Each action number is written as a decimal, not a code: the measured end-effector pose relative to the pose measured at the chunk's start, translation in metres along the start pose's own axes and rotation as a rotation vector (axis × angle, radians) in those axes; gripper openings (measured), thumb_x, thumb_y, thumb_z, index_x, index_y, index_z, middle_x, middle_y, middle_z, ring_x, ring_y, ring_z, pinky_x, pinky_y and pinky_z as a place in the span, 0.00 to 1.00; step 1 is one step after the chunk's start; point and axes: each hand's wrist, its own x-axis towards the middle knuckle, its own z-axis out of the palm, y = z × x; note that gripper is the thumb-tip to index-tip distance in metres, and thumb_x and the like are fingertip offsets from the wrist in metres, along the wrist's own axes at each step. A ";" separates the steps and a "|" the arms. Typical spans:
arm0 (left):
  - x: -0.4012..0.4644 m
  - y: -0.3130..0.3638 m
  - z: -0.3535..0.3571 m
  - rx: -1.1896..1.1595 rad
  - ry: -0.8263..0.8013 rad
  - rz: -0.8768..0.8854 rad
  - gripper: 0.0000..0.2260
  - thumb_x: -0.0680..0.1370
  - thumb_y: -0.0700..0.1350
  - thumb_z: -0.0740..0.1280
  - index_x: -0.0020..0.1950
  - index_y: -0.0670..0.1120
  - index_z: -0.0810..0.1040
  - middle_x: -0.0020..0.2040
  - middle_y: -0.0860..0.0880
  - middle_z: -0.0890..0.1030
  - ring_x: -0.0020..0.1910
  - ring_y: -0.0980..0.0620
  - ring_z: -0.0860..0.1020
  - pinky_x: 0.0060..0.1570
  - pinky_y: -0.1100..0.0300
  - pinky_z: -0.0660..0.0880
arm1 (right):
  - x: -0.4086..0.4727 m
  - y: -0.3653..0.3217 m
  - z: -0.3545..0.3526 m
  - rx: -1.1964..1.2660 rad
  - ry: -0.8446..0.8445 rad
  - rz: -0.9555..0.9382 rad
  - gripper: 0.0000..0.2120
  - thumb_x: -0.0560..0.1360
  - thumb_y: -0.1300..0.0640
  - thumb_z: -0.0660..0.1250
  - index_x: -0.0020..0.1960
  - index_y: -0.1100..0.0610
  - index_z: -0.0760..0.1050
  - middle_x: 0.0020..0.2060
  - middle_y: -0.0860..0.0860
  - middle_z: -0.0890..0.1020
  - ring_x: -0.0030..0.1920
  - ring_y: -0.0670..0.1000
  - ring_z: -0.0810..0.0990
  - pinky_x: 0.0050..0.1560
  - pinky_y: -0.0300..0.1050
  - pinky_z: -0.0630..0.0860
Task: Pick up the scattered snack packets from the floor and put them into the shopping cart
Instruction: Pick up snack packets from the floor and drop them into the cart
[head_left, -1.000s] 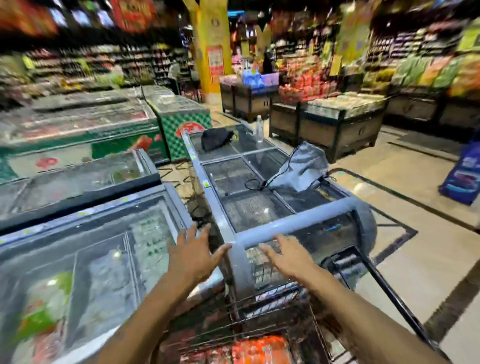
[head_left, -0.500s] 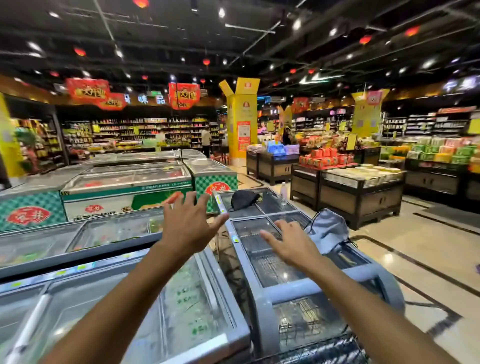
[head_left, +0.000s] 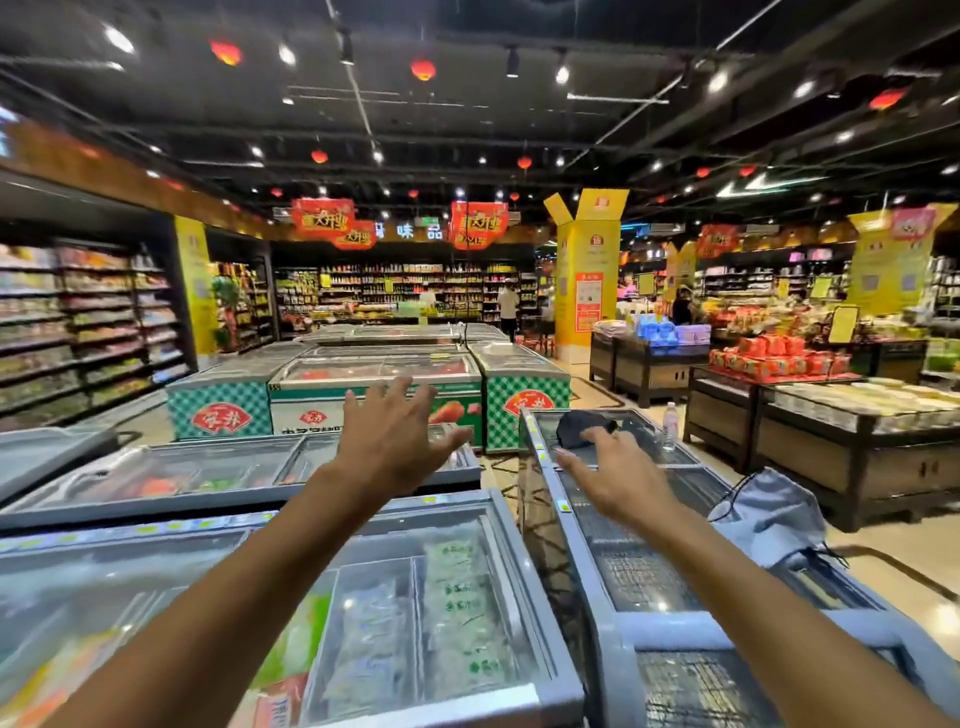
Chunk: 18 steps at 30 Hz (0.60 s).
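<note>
Above the freezers (head_left: 452, 597), both hands raised higher, left hand (head_left: 395, 436) and right hand (head_left: 618, 478) spread wide, empty, cart gone from view

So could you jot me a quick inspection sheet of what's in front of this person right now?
Surface: glass-lidded freezer chests; the near left chest holds frozen packs, the right chest looks mostly empty.
Job's things: nothing seen; no snack packets, floor clutter or cart in view.
Clutter: black cap, water bottle and grey bag on the right chest.
Hands: left hand and right hand open, fingers spread, empty, raised over the chests.
Cables: black cord by the grey bag.
Surroundings: supermarket shelves, yellow pillar, distant shoppers.
</note>
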 end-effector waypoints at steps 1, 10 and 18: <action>-0.002 -0.007 -0.002 0.014 -0.013 -0.018 0.37 0.75 0.75 0.52 0.78 0.54 0.64 0.80 0.44 0.63 0.77 0.40 0.64 0.72 0.32 0.62 | 0.004 -0.008 0.001 0.019 -0.007 -0.026 0.36 0.76 0.30 0.56 0.75 0.52 0.64 0.68 0.59 0.69 0.65 0.62 0.73 0.62 0.54 0.73; -0.072 -0.088 -0.017 0.175 -0.071 -0.265 0.36 0.75 0.74 0.56 0.77 0.55 0.64 0.78 0.45 0.66 0.75 0.42 0.66 0.70 0.38 0.66 | 0.007 -0.102 0.065 0.195 -0.129 -0.300 0.33 0.77 0.35 0.60 0.74 0.54 0.65 0.66 0.61 0.71 0.67 0.61 0.72 0.62 0.53 0.71; -0.198 -0.198 -0.092 0.348 -0.109 -0.546 0.35 0.75 0.74 0.54 0.77 0.56 0.63 0.77 0.47 0.67 0.74 0.43 0.67 0.69 0.40 0.68 | -0.067 -0.268 0.136 0.366 -0.344 -0.547 0.31 0.78 0.35 0.60 0.73 0.53 0.65 0.67 0.58 0.70 0.67 0.60 0.71 0.63 0.53 0.71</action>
